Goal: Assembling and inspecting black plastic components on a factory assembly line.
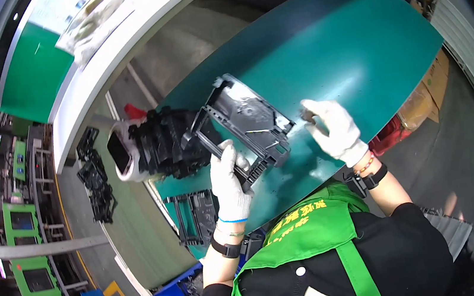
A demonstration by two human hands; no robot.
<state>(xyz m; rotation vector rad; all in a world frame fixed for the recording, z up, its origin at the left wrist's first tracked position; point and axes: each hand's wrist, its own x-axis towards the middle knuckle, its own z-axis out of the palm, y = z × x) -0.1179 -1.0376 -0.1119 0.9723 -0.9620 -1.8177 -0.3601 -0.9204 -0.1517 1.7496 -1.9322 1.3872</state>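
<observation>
Black plastic frame (pixel 249 125) gripped by gloved left hand (pixel 229 179) near edge; right hand (pixel 333 126) pinching small piece; green table (pixel 355 42) open far right; stacked frames (pixel 167 142) left.

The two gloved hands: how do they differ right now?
The left hand grips the black plastic panel by its lower edge, tilting it up off the green table; the right hand pinches something small I cannot make out, beside the panel's edge. Left reaches forward, right sits farther right. Both wear white gloves and dark wristbands.
</observation>
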